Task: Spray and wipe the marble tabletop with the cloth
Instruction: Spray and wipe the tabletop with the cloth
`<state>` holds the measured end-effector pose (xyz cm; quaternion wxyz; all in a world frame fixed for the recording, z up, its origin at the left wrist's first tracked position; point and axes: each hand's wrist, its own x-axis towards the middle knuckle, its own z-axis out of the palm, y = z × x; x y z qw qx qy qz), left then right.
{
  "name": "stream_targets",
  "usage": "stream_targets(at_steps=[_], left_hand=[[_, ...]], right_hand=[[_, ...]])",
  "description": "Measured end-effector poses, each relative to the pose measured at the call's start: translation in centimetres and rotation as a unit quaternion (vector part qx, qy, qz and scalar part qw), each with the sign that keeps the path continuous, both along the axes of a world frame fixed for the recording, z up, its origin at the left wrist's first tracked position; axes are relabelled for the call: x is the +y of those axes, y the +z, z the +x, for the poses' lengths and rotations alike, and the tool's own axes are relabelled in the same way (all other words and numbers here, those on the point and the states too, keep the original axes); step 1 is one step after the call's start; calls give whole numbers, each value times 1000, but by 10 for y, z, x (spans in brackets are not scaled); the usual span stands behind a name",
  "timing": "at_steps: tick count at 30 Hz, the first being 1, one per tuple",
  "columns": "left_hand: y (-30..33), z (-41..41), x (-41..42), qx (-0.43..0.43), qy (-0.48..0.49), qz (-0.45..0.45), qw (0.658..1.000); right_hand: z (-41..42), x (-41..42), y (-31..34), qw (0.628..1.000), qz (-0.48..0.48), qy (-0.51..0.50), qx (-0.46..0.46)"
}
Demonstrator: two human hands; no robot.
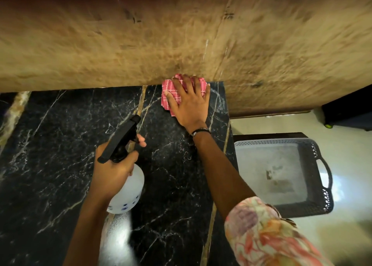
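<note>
The right hand (pixel 188 102) lies flat, fingers spread, pressing the pink cloth (pixel 177 93) on the black tabletop (pixel 60 145) at its far corner, at 12 o'clock. The left hand (pixel 112 171) grips a spray bottle (pixel 128 189). At 3 o'clock sits a gray basket (pixel 322 185), beside the tabletop.

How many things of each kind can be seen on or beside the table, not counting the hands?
Cloth: 1, the pink checked cloth under the right hand
Spray bottle: 1, the white spray bottle held by the left hand
Basket: 1, the grey basket beside the marble tabletop
Total: 3
</note>
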<state>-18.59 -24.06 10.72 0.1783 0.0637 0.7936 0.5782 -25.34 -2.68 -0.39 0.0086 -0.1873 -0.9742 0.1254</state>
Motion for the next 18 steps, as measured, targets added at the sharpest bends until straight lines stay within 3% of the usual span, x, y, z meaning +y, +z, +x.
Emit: stream_targets(at_steps=[10,18], left_hand=[[-3,1,1,13,-11,-23,1000],[0,-1,-4,27,-20,0,999]], right_hand=[[68,19,0,973,46,-227,-2],[8,44,-1,973,28,-228,-11]])
